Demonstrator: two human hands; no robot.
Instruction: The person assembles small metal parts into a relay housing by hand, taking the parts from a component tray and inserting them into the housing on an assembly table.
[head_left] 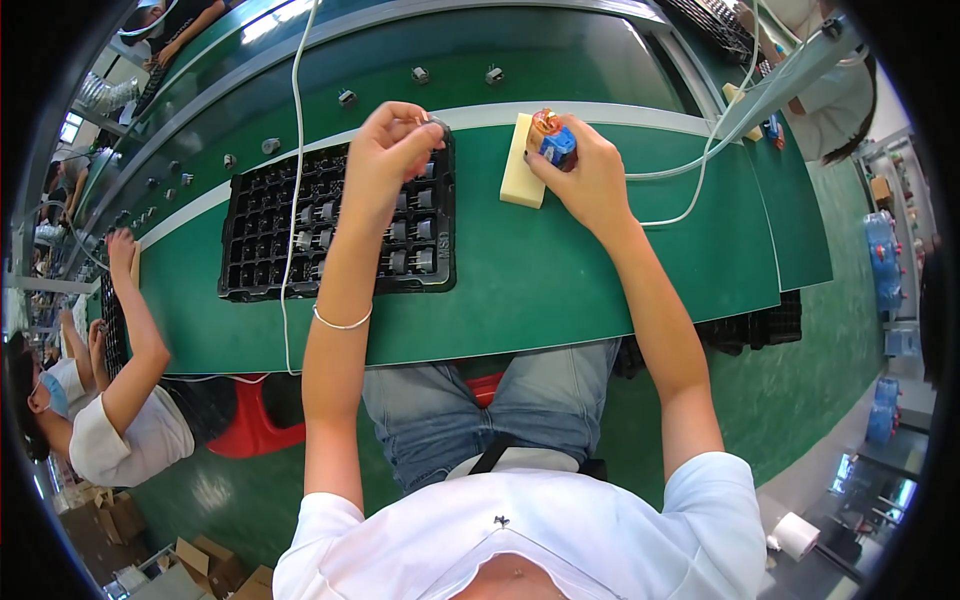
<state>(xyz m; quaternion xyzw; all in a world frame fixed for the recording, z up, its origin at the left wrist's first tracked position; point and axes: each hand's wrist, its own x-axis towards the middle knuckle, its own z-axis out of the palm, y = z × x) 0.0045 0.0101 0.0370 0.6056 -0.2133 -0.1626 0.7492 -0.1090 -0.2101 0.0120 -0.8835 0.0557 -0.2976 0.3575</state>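
Observation:
My left hand (393, 150) is raised over the far right corner of a black compartment tray (447, 275), thumb and fingers pinched together. A small grey metal part (438, 124) shows at those fingertips, too small to name exactly. Several small round metal parts with dark bodies, among them one motor-like piece (427, 260), sit in the tray's pockets. To the right, my right hand (592, 170) is wrapped round a small blue and orange container (553, 143), its top coppery orange. That container is held against or just over a pale yellow foam block (520, 180) on the green table.
On the green belt (560, 60) beyond the pale rail, several small metal parts (420, 75) stand spaced out. A white cable (296, 180) hangs across the tray; another white cable (680, 215) loops at the right. A co-worker (110, 420) sits at the left.

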